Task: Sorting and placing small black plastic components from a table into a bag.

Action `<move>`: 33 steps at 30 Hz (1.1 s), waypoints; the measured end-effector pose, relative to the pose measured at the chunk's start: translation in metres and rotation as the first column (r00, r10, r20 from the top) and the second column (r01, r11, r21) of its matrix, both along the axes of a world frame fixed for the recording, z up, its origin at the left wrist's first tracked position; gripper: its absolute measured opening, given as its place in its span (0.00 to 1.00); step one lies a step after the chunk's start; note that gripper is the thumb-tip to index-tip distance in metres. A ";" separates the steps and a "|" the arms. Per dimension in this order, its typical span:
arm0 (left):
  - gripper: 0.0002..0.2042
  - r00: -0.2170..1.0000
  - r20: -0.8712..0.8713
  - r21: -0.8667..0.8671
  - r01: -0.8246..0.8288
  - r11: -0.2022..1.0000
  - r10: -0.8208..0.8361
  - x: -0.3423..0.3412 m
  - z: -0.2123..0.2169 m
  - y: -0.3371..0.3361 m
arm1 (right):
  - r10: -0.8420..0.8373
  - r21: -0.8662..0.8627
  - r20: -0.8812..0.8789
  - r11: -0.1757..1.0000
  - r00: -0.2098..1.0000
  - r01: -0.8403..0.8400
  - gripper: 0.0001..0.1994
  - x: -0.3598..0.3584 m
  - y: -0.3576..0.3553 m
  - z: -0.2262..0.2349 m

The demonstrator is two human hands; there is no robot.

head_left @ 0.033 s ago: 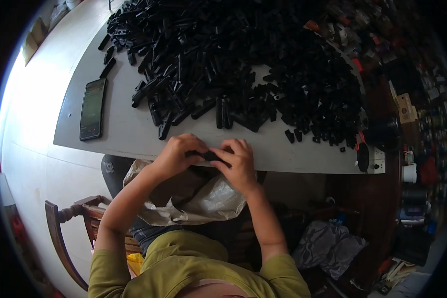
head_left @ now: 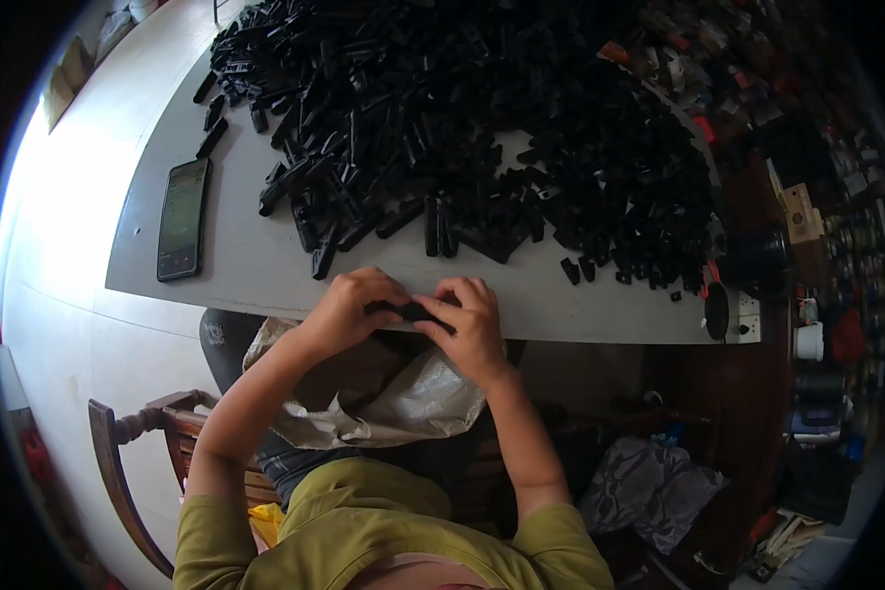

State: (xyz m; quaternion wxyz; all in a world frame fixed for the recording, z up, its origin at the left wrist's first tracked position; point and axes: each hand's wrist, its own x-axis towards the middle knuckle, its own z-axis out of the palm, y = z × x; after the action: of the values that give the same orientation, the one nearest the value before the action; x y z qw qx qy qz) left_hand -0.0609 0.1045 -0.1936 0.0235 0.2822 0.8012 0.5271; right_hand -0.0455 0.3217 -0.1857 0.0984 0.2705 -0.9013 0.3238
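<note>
holding a small black piece (head_left: 410, 312) at the middle of the frame, over the near edge of the tabletop (head_left: 251, 278); being too dark and too covered to make out in full. gripping its left end in the bent fingers of the left hand (head_left: 356, 303), and pinching its right end between the thumb and fingers of the right hand (head_left: 470, 323). holding both hands close together, just above an open pale woven sack (head_left: 428, 393) in the lower middle of the frame. facing a broad heap of long black parts (head_left: 364, 108) across the top of the frame, running into smaller black parts (head_left: 649, 177) at the upper right. showing a phone (head_left: 182, 221) lying screen up at the left of the frame, well apart from the hands, and a white socket (head_left: 749, 317) at the right. wearing an olive shirt (head_left: 364, 501) at the bottom of the frame, between a wooden chair (head_left: 143, 425) at the lower left and a grey patterned cloth (head_left: 649, 487) at the lower right.
</note>
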 end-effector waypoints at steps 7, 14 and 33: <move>0.16 0.953 -0.295 -0.303 -0.023 0.953 -0.071 -0.015 0.021 0.009 | -0.702 -0.014 -0.228 0.696 0.675 0.718 0.11 -0.018 0.094 -0.002; 0.17 0.690 -0.700 -0.501 -0.291 0.815 -0.184 -0.072 0.013 0.040 | -0.635 0.129 -0.266 0.722 0.725 0.680 0.11 -0.030 0.101 -0.023; 0.18 0.952 0.275 0.306 -0.220 0.926 0.135 -0.020 0.002 0.022 | -0.184 -0.504 0.250 0.813 0.951 0.290 0.12 -0.009 0.020 -0.016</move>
State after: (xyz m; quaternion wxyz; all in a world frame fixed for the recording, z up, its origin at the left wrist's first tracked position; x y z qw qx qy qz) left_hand -0.0806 0.1264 -0.1919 0.0278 0.1395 0.7137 0.6859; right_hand -0.0549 0.3412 -0.2015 0.1232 0.0852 -0.8068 0.5715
